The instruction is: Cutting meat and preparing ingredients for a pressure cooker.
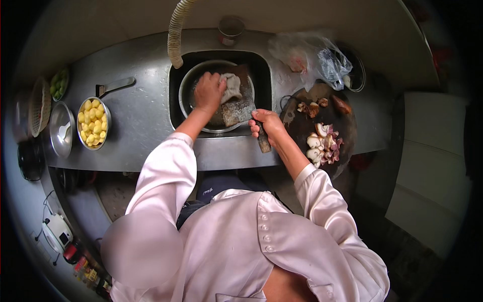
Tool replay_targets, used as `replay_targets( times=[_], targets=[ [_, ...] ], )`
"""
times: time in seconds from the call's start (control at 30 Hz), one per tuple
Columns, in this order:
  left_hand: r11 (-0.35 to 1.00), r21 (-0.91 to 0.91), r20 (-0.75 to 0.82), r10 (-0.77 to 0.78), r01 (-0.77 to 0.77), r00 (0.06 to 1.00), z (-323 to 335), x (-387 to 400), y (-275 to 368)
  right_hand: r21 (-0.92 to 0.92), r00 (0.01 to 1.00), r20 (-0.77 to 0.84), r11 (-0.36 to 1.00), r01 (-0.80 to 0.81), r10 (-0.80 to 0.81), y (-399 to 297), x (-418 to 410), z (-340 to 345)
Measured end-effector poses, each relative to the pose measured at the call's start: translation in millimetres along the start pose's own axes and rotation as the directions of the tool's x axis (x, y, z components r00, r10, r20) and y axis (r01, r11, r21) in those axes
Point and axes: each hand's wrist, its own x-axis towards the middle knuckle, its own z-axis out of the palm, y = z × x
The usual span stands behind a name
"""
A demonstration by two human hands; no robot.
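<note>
My right hand [266, 126] grips the dark handle of a cleaver [241, 107], whose stained, wet-looking blade lies over a metal basin [183, 94] in the sink. My left hand [209, 90] holds a light grey cloth [231, 88] against the blade's face. To the right, a round dark chopping board [339, 128] bears sliced mushrooms [315, 145], reddish meat slices [333, 145], brown chunks [312, 109] and a larger brown piece [341, 105]. The basin's contents are partly hidden by my hand and the blade.
A ribbed hose [175, 41] hangs above the sink's left rim [169, 98]. Left on the steel counter [147, 151] are a peeler-like tool [117, 86], a bowl of peeled potatoes [91, 122], a metal bowl with a white spoon [60, 141] and a basket [37, 109]. Plastic bags [320, 62] lie back right.
</note>
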Motion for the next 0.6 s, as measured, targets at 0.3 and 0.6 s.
replay_targets(
  times=[0.3,0.6],
  targets=[
    [0.925,0.146,0.053,-0.362,0.352,0.931,40,15,-46,0.034,0.999,0.019,0.999,-0.034,0.033,19,-36,-18],
    [0.924,0.141,0.437,-0.38,0.355,0.816,70,-57,-155,-0.233,0.956,-0.039,0.933,0.274,-0.291,-5,-133,-32]
  ],
)
